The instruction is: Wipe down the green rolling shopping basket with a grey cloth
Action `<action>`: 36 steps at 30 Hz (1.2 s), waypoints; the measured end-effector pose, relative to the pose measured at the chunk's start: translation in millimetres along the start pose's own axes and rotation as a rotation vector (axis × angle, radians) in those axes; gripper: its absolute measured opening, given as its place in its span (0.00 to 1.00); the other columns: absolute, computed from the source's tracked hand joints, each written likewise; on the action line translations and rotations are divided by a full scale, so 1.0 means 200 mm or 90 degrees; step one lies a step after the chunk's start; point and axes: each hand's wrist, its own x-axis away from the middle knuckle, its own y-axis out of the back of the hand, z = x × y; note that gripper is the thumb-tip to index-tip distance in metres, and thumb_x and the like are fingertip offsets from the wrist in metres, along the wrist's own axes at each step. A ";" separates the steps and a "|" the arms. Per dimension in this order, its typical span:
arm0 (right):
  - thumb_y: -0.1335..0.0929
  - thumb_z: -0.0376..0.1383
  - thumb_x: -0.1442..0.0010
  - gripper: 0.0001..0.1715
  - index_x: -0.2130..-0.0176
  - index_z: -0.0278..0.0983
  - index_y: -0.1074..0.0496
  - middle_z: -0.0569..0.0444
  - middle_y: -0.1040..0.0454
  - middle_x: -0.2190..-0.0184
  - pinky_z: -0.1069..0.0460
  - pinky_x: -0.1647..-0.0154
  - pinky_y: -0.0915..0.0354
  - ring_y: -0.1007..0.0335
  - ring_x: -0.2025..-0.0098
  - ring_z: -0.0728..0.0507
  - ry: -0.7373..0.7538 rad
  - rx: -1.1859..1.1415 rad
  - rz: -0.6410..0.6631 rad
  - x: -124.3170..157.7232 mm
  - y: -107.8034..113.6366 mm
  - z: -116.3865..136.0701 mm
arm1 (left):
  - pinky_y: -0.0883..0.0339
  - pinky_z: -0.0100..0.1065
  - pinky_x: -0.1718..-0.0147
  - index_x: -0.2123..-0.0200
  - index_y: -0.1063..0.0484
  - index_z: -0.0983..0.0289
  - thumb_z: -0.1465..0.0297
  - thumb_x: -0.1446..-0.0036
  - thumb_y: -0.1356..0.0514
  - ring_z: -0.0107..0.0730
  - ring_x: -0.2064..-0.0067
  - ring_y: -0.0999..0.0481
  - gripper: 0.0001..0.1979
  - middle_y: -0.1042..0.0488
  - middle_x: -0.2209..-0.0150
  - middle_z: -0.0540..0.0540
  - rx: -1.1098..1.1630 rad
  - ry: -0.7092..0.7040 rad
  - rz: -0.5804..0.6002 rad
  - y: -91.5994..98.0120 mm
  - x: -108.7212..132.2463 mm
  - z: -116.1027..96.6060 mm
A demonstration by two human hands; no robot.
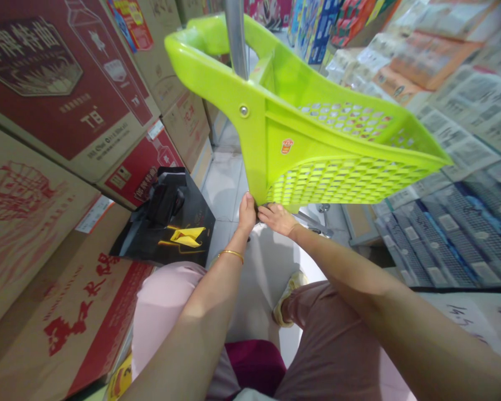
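A lime-green plastic basket (338, 161) with perforated sides stands upright in front of me, a metal pole (236, 39) passing up by its handle end. My left hand (246, 213), below a gold bangle (231, 255), is at the lower end of the basket's upright part, thumb up against it. From the other side, my right hand (278, 218) reaches to the same lower corner with its fingers curled. Both hands are close together. What their fingertips hold, if anything, is too small and partly hidden to make out.
Stacked cartons (67, 72) line the left side. A black bag (171, 217) with a yellow piece (187, 236) stands beside my left forearm. Packaged goods (455, 106) fill the shelves at right. Metal legs (315, 225) show under the basket, above the tiled floor (253, 289).
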 end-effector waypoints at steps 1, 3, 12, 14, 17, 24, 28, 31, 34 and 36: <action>0.42 0.32 0.36 0.14 0.57 0.41 0.31 0.55 0.30 0.53 0.48 0.58 0.47 0.41 0.57 0.45 0.005 0.000 0.004 0.01 0.00 0.00 | 0.36 0.31 0.61 0.64 0.33 0.64 0.46 0.42 0.54 0.28 0.64 0.31 0.26 0.28 0.66 0.52 -0.004 -0.006 0.003 0.00 0.00 0.00; 0.42 0.32 0.36 0.13 0.58 0.41 0.30 0.55 0.29 0.54 0.48 0.58 0.47 0.41 0.57 0.45 0.010 0.009 0.000 0.00 0.01 0.00 | 0.36 0.31 0.61 0.64 0.33 0.64 0.46 0.42 0.55 0.28 0.63 0.31 0.27 0.28 0.66 0.52 -0.011 -0.013 0.003 0.01 0.00 0.01; 0.43 0.36 0.35 0.16 0.54 0.41 0.30 0.51 0.30 0.55 0.48 0.59 0.49 0.42 0.58 0.44 -0.128 0.042 -0.171 -0.18 0.25 -0.11 | 0.36 0.33 0.53 0.61 0.31 0.63 0.51 0.41 0.50 0.32 0.56 0.29 0.21 0.27 0.60 0.54 0.030 -0.024 -0.005 0.01 -0.01 0.05; 0.42 0.36 0.35 0.16 0.53 0.42 0.30 0.51 0.31 0.55 0.48 0.58 0.49 0.43 0.57 0.43 -0.164 0.030 -0.193 -0.19 0.27 -0.12 | 0.37 0.34 0.51 0.59 0.31 0.63 0.53 0.40 0.49 0.33 0.53 0.29 0.20 0.27 0.58 0.54 0.039 -0.029 0.001 0.00 0.00 0.05; 0.42 0.36 0.35 0.15 0.54 0.43 0.30 0.51 0.31 0.55 0.48 0.58 0.49 0.44 0.56 0.43 -0.152 0.024 -0.193 -0.18 0.26 -0.10 | 0.36 0.33 0.52 0.60 0.30 0.63 0.56 0.40 0.47 0.32 0.55 0.29 0.17 0.26 0.59 0.54 0.045 -0.021 -0.016 0.00 0.00 0.05; 0.42 0.33 0.36 0.13 0.57 0.41 0.30 0.54 0.29 0.56 0.48 0.60 0.49 0.43 0.58 0.44 -0.039 0.031 -0.086 -0.07 0.06 -0.01 | 0.34 0.31 0.59 0.63 0.30 0.63 0.52 0.40 0.50 0.28 0.63 0.29 0.21 0.27 0.65 0.52 0.064 0.008 -0.022 0.01 0.00 0.05; 0.41 0.32 0.36 0.12 0.58 0.41 0.30 0.55 0.30 0.54 0.49 0.58 0.48 0.43 0.57 0.45 0.012 0.002 -0.030 0.00 0.01 0.02 | 0.35 0.32 0.57 0.60 0.30 0.63 0.48 0.42 0.51 0.30 0.59 0.28 0.25 0.26 0.62 0.54 0.044 0.005 -0.021 0.01 0.00 0.04; 0.40 0.33 0.36 0.12 0.58 0.41 0.30 0.55 0.29 0.54 0.49 0.58 0.48 0.42 0.57 0.45 0.016 0.009 -0.037 -0.02 0.03 0.01 | 0.35 0.33 0.56 0.60 0.30 0.63 0.48 0.42 0.52 0.31 0.59 0.28 0.26 0.26 0.62 0.54 0.038 0.006 -0.022 0.01 0.01 0.04; 0.41 0.34 0.36 0.13 0.57 0.42 0.29 0.54 0.28 0.57 0.49 0.59 0.48 0.42 0.59 0.45 -0.012 0.020 -0.079 -0.10 0.12 -0.03 | 0.35 0.33 0.57 0.63 0.30 0.64 0.50 0.41 0.53 0.30 0.61 0.28 0.24 0.26 0.64 0.53 0.032 0.012 -0.033 0.00 0.02 0.03; 0.40 0.34 0.36 0.13 0.56 0.43 0.29 0.53 0.28 0.58 0.49 0.59 0.48 0.43 0.59 0.45 -0.042 0.028 -0.126 -0.16 0.20 -0.07 | 0.36 0.33 0.57 0.64 0.30 0.64 0.52 0.40 0.52 0.30 0.61 0.28 0.22 0.26 0.65 0.53 0.026 0.016 -0.052 -0.01 0.02 0.00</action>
